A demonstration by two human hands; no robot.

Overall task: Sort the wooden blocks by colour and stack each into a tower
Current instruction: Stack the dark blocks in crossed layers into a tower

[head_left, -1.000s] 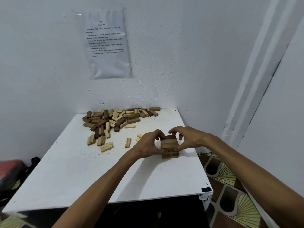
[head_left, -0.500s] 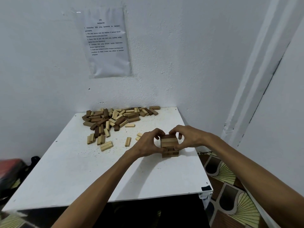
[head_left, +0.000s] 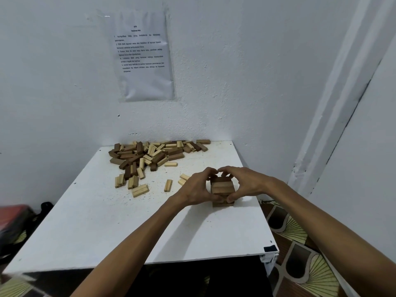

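While the tower (head_left: pixel 222 190) stands on the table's (head_left: pixel 107 228) near right, the left hand (head_left: pixel 196 189) and right hand (head_left: pixel 246 183) cup its sides, fingers curled round it. The pile (head_left: pixel 150 156) lies at the far edge.

Left hand (head_left: pixel 192 190), right hand (head_left: pixel 248 183): fingers (head_left: pixel 209 173) curled

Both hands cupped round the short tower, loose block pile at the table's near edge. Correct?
Not quite. The head view shows the loose pile at the far edge of the table. The left hand and right hand do cup the short tower.
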